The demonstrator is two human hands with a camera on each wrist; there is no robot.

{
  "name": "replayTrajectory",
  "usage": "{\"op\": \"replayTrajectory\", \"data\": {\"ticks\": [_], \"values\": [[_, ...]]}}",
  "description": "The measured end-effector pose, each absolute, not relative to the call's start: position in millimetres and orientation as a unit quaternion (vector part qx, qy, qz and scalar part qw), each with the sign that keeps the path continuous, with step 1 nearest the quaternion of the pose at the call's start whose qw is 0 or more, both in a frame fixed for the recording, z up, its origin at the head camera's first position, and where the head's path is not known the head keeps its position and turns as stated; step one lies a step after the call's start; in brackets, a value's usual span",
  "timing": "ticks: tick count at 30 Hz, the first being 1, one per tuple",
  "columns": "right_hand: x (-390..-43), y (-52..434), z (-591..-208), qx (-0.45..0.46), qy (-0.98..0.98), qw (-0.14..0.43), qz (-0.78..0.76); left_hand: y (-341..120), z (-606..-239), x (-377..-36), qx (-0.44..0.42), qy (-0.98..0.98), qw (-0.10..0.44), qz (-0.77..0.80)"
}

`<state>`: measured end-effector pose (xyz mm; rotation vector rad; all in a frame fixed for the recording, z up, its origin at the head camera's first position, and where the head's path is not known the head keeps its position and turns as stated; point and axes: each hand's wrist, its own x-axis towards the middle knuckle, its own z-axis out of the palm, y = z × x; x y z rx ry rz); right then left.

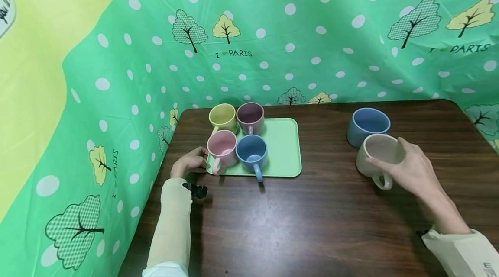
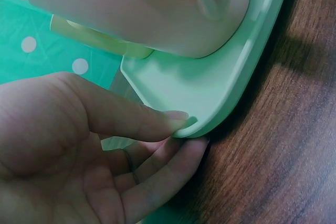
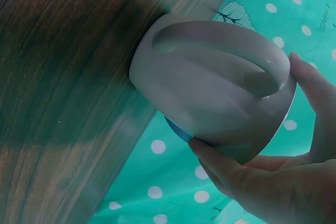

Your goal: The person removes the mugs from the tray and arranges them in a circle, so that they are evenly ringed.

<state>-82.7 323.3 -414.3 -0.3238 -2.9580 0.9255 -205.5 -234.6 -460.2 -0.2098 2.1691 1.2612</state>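
My left hand (image 1: 192, 161) pinches the near left corner of the light green tray (image 2: 231, 85), thumb on top and fingers beneath the rim. On the tray stand a yellow mug (image 1: 223, 117), a purple mug (image 1: 250, 117), a pink mug (image 1: 223, 149) and a blue mug (image 1: 251, 151). Over at the right, my right hand (image 1: 415, 169) grips a white mug (image 3: 205, 82) by its upper rim and sides, thumb and fingers spread around it. The white mug is upright, its handle facing me. Just behind it sits a larger blue mug (image 1: 366, 125), partly overlapped in the head view.
The dark wooden table (image 1: 312, 225) ends at the back against a green and yellow curtain (image 1: 288, 60) with white dots and trees. A bare strip of the tray lies right of its mugs. A black strap device (image 1: 196, 190) sits at my left wrist.
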Motion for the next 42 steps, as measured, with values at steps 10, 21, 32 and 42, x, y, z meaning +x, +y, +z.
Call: {"op": "replayTrajectory", "data": {"ticks": [10,21,32,42], "values": [[-82.7,323.4,-418.0,-0.107,-0.944,0.019,0.311,-233.9,-462.4,-205.6,-0.085,0.807,0.309,0.496],[-81.5,322.7,-419.7,-0.107,-0.942,0.023,0.318,-233.3,-459.2,-203.8,-0.086,0.814,0.308,0.485],[-80.5,322.0,-421.9,-0.102,-0.941,0.03,0.322,-232.5,-459.6,-203.3,-0.088,0.814,0.303,0.488],[-80.4,320.7,-422.8,-0.091,-0.938,0.039,0.331,-233.2,-461.3,-203.9,-0.079,0.818,0.303,0.482]]}}
